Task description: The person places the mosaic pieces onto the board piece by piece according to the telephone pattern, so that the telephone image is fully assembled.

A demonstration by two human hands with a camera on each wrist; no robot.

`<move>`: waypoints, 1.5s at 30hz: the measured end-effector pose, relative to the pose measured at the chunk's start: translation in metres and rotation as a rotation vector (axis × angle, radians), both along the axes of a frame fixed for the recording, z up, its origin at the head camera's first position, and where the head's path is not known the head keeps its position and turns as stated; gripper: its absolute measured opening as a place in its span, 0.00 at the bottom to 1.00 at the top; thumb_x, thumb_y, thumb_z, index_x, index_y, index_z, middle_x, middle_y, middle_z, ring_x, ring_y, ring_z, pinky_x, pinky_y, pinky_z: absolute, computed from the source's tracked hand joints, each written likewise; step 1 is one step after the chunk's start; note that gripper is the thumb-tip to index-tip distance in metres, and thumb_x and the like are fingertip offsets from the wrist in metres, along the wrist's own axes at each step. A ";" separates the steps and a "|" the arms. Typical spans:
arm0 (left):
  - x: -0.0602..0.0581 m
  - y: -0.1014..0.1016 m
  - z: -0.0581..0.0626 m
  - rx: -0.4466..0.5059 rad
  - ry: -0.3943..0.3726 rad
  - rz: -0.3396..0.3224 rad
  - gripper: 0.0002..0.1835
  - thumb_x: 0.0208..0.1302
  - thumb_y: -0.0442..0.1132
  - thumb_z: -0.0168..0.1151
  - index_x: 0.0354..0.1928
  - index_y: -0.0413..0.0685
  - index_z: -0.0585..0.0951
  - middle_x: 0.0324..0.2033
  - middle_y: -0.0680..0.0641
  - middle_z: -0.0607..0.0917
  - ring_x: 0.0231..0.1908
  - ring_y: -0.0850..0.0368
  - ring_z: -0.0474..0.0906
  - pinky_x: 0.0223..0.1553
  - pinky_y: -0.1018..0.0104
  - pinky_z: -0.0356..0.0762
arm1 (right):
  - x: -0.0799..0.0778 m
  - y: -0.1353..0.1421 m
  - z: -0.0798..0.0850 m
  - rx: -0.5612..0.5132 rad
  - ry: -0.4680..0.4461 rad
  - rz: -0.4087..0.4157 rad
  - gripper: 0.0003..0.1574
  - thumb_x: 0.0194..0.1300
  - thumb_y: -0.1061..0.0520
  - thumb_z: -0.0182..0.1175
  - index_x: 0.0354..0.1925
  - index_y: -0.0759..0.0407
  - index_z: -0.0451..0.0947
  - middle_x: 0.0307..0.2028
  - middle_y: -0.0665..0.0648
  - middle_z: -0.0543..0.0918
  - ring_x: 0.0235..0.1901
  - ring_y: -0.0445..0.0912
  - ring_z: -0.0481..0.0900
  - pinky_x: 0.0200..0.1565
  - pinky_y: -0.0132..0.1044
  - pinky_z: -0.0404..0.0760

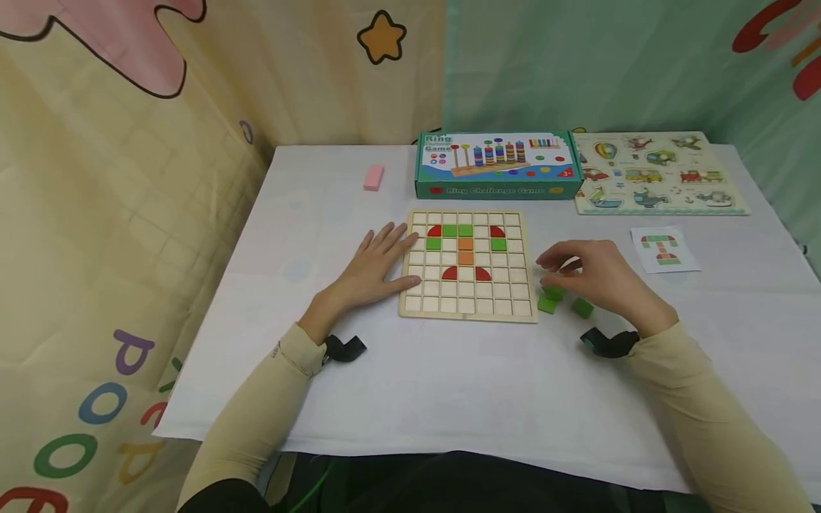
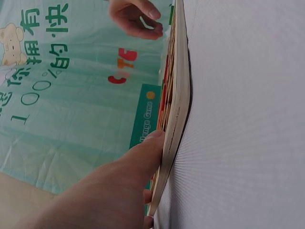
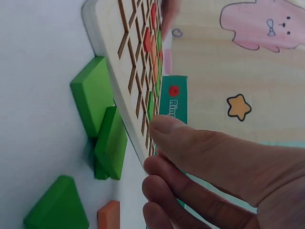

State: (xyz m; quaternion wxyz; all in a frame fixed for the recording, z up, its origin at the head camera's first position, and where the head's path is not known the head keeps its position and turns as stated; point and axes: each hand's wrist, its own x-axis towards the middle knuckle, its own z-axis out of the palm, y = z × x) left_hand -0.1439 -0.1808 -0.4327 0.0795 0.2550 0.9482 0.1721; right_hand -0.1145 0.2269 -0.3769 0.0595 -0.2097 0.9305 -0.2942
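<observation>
My left hand (image 1: 372, 267) rests with fingers spread over the left edge of a wooden grid board (image 1: 468, 312); its thumb lies on the rim in the left wrist view. In the board's cells sit several red quarter-round pieces (image 1: 450, 273), several green square pieces (image 1: 498, 244) and two orange squares (image 1: 465, 251). Just off the board's right edge hovers my right hand (image 1: 593, 274), fingers loosely bent, with no piece showing between thumb and fingertips. Below it lie loose green blocks (image 3: 93, 95), some overlapping, and an orange block (image 3: 109, 214).
A pattern card (image 1: 665, 249) lies right of my right hand. Behind the board are a green Ring Challenge Game box (image 1: 499, 191) and a picture puzzle board (image 1: 661, 192). A pink block (image 1: 373, 177) stands at the back left. Printed curtains (image 1: 321, 78) hang behind the table.
</observation>
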 end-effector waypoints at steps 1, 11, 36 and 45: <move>0.000 0.000 0.001 0.002 -0.003 0.001 0.48 0.72 0.68 0.57 0.85 0.59 0.53 0.86 0.49 0.46 0.85 0.48 0.34 0.84 0.46 0.28 | 0.003 0.005 0.000 0.007 0.002 0.001 0.16 0.64 0.56 0.76 0.50 0.56 0.89 0.45 0.55 0.91 0.44 0.49 0.86 0.49 0.50 0.88; -0.002 0.002 0.002 0.007 -0.015 0.003 0.48 0.72 0.68 0.57 0.85 0.59 0.53 0.86 0.49 0.46 0.85 0.49 0.34 0.84 0.46 0.28 | 0.019 0.017 -0.011 0.082 0.097 0.068 0.19 0.55 0.65 0.80 0.46 0.57 0.89 0.42 0.51 0.89 0.41 0.47 0.84 0.46 0.50 0.84; 0.006 0.000 -0.005 0.035 -0.023 -0.001 0.47 0.73 0.67 0.57 0.86 0.59 0.52 0.86 0.48 0.47 0.85 0.47 0.34 0.83 0.44 0.28 | -0.094 -0.082 0.001 0.128 0.048 0.082 0.14 0.64 0.61 0.74 0.47 0.65 0.88 0.42 0.64 0.90 0.43 0.56 0.85 0.50 0.54 0.84; 0.002 0.000 0.004 0.014 -0.007 -0.009 0.48 0.73 0.68 0.57 0.85 0.58 0.53 0.86 0.47 0.47 0.85 0.46 0.35 0.84 0.43 0.30 | -0.101 -0.092 -0.004 0.074 0.001 0.085 0.12 0.63 0.63 0.76 0.46 0.63 0.89 0.42 0.64 0.90 0.43 0.55 0.86 0.50 0.53 0.85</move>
